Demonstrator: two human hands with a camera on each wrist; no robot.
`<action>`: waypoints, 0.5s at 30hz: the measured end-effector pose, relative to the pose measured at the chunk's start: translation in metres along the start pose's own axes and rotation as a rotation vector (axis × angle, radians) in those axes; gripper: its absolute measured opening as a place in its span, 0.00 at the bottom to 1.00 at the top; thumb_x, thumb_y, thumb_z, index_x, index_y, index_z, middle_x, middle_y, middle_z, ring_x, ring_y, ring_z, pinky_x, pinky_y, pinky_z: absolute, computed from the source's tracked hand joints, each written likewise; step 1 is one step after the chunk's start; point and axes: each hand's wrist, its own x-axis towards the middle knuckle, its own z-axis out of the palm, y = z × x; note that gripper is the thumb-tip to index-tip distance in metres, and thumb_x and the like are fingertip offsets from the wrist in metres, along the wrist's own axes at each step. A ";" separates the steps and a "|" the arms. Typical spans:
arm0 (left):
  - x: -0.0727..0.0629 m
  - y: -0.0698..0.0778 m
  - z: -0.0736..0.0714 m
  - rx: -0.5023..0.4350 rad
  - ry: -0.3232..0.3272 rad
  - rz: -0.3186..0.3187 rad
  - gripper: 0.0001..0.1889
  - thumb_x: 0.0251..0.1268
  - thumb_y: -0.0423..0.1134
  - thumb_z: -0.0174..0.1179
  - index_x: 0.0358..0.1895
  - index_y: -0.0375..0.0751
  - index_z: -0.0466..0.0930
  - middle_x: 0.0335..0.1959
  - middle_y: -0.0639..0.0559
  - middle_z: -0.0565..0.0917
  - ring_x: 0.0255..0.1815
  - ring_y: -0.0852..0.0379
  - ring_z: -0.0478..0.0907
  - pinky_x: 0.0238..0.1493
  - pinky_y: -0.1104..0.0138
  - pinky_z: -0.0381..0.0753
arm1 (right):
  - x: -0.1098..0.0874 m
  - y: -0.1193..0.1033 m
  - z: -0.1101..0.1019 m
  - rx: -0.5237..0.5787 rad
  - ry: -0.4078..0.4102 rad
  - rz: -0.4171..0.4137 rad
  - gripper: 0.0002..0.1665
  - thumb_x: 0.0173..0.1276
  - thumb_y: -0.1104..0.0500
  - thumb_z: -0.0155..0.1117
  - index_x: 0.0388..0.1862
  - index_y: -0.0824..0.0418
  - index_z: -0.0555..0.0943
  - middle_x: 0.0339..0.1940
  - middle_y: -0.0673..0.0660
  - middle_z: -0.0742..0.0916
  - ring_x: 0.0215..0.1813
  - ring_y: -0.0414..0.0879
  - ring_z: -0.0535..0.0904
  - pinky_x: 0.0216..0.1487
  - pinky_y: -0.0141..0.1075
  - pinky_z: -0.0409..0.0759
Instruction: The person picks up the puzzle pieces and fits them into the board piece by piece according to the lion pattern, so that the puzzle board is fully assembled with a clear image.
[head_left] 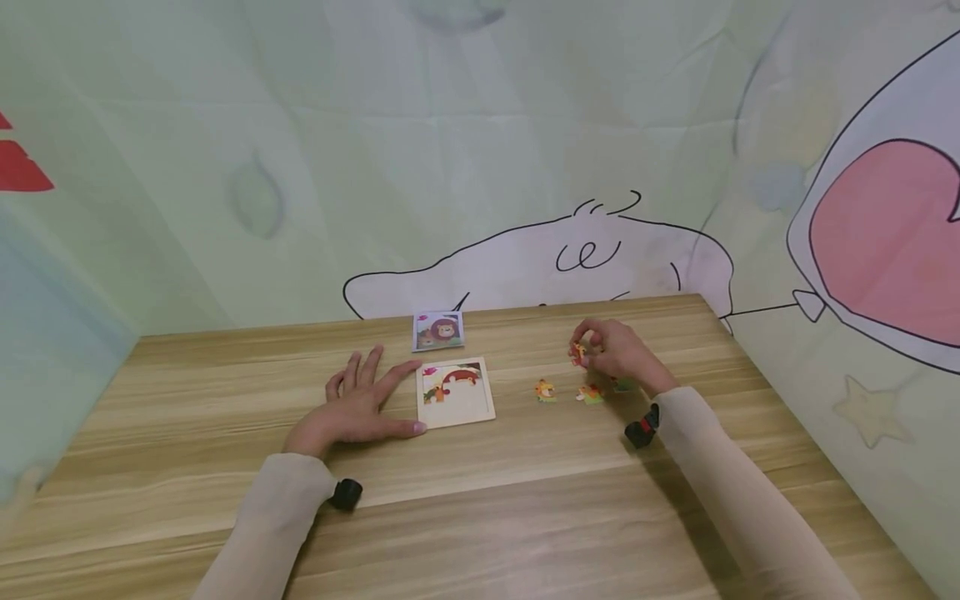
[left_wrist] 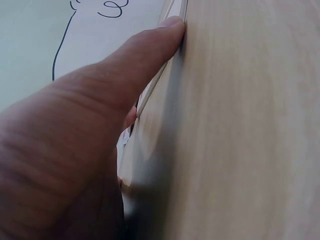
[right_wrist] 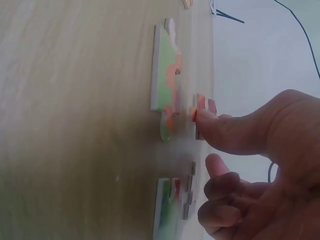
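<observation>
A square wooden puzzle board lies on the table, with a few pieces fitted along its top and left side and bare wood elsewhere. My left hand is spread beside it, index fingertip at the upper left corner and thumb at the lower left one. The left wrist view shows that thumb straight against the board's edge. Right of the board, my right hand pinches an orange-red jigsaw piece between thumb and fingers. In the right wrist view the pinched piece is partly covered by the thumb.
A small lion picture lies just behind the board. Loose pieces are near my right hand: a yellow-orange one, an orange and green one and a green one. A printed cloth backdrop rises behind the table.
</observation>
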 end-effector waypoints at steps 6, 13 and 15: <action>0.000 -0.002 0.000 0.002 0.003 -0.002 0.57 0.58 0.77 0.69 0.87 0.71 0.50 0.90 0.34 0.28 0.89 0.26 0.19 0.80 0.27 0.26 | -0.005 -0.003 -0.002 0.051 0.010 0.018 0.17 0.70 0.69 0.70 0.54 0.57 0.78 0.51 0.68 0.91 0.43 0.54 0.84 0.31 0.34 0.79; -0.004 0.002 -0.003 -0.007 -0.001 0.005 0.57 0.57 0.78 0.68 0.87 0.70 0.50 0.90 0.34 0.27 0.88 0.25 0.18 0.80 0.27 0.25 | -0.009 -0.005 -0.003 0.120 0.040 0.039 0.15 0.70 0.68 0.71 0.53 0.59 0.80 0.45 0.68 0.93 0.37 0.50 0.88 0.27 0.35 0.83; -0.005 0.003 -0.004 -0.015 -0.001 0.015 0.57 0.56 0.79 0.67 0.87 0.70 0.50 0.90 0.33 0.27 0.88 0.25 0.18 0.79 0.26 0.25 | -0.010 -0.005 -0.003 0.123 0.066 0.035 0.15 0.70 0.67 0.72 0.53 0.59 0.82 0.44 0.67 0.94 0.40 0.52 0.89 0.29 0.36 0.84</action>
